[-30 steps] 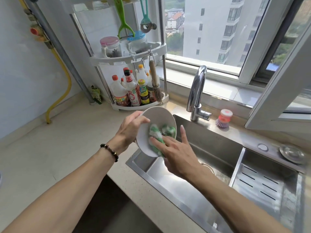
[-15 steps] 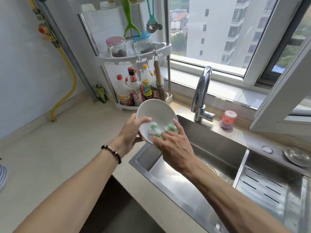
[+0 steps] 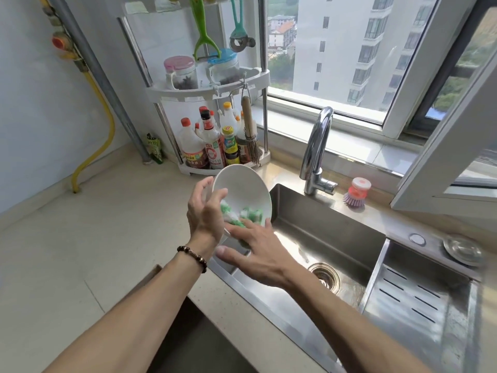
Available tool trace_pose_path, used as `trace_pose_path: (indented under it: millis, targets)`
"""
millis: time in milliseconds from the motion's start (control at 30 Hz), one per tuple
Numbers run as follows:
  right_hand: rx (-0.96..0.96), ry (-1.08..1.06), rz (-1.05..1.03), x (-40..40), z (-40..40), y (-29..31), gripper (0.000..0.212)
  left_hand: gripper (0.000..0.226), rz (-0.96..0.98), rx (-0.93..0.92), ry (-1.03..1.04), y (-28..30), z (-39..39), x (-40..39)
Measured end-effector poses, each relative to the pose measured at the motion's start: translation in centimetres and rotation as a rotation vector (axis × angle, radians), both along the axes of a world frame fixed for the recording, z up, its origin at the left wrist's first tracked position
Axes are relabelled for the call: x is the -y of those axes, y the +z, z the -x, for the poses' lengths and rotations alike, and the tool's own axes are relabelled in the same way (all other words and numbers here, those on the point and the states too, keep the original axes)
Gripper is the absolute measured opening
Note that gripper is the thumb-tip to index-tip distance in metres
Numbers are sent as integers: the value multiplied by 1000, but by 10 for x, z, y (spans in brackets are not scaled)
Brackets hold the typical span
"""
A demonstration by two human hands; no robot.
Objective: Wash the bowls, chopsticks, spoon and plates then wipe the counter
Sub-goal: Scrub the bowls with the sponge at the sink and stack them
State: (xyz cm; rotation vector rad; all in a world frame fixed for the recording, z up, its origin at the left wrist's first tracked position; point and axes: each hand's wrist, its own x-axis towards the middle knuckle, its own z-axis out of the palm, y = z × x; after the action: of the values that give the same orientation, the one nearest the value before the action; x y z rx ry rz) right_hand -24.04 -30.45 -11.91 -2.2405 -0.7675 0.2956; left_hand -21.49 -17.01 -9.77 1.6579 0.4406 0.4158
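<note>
The left hand [image 3: 205, 215] holds a white bowl [image 3: 242, 191] by its rim, with the thumb curled inside and the other fingers behind it. The bowl is tilted, above the left edge of the steel sink [image 3: 322, 230]. The right hand [image 3: 258, 254] presses a green and white sponge [image 3: 242, 215] against the inside of the bowl; its fingers are straight and a little spread. A faucet [image 3: 316, 152] stands behind the sink, with a dish brush [image 3: 356, 193] beside it.
</note>
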Motion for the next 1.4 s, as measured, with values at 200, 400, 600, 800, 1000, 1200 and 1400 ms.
trace_pose_path:
  millis: [200,400,600,800,1000,1200,1400]
  targets:
    - [432,118,541,44,-37,4,86,25,30,-218,-326,7,3,-20]
    - [491,212,639,47,-51,11,79,31,36,-346,-451,7,8,-21]
    - [57,256,278,27,-6,2,92,47,-57,-197,-345,3,-1,-27]
    - [133,258,436,17,-15,6,94,58,90,-396,-552,2,5,-24]
    - [167,161,498,30,-11,4,92,51,-65,-225,-385,0,0,-22]
    - [-166,192,96,20,-10,-4,81,45,-49,-214,-331,-7,-2,-8]
    - [369,22,437,34,-14,-22,25,48,161,-357,-402,-12,-2,-6]
